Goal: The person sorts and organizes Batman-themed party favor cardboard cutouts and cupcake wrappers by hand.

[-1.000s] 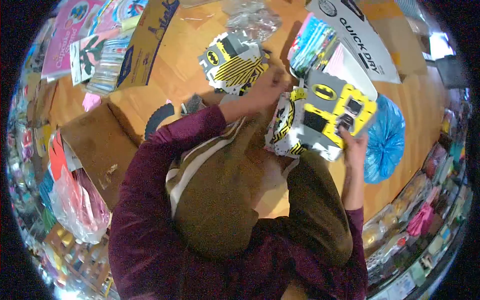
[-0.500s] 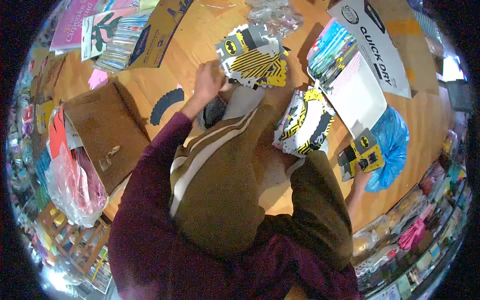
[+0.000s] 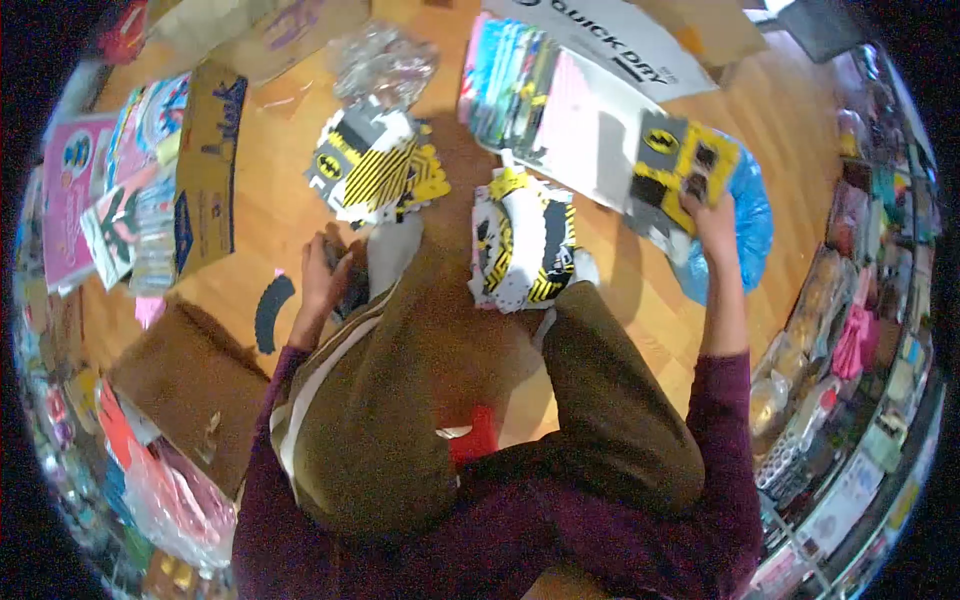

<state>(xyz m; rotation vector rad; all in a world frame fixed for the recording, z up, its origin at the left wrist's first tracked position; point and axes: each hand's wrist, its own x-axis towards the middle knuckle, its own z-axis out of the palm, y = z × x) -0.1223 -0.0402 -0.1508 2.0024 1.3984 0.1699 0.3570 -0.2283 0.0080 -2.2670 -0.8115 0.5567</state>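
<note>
My right hand point(image 3: 710, 222) grips Batman cards point(image 3: 690, 165), grey and yellow with the bat emblem, over the end of a white tray point(image 3: 610, 165) and beside a blue plastic bag point(image 3: 755, 215). My left hand point(image 3: 322, 275) holds nothing, its fingers apart, low over the floor near my left foot point(image 3: 392, 250). Just beyond it lies a pile of Batman cutouts point(image 3: 375, 170) in yellow, black and white stripes. A second stack of curved Batman wrappers point(image 3: 525, 240) rests between my legs, near my right foot. One dark scalloped strip point(image 3: 272, 312) lies left of my left hand.
Colourful packets point(image 3: 510, 85) fill the tray's far end. Behind it stands a "Quick Dry" carton point(image 3: 610, 40). Crumpled clear plastic point(image 3: 385, 65) lies ahead. On the left are a carton of packets point(image 3: 210, 170) and a brown box point(image 3: 190, 380). Stocked shelves point(image 3: 850, 300) line the right.
My right hand has raised the Batman cards forward, up to the tray's end. My left hand has drawn back from the striped pile, fingers loosened. The whole view has shifted with my head.
</note>
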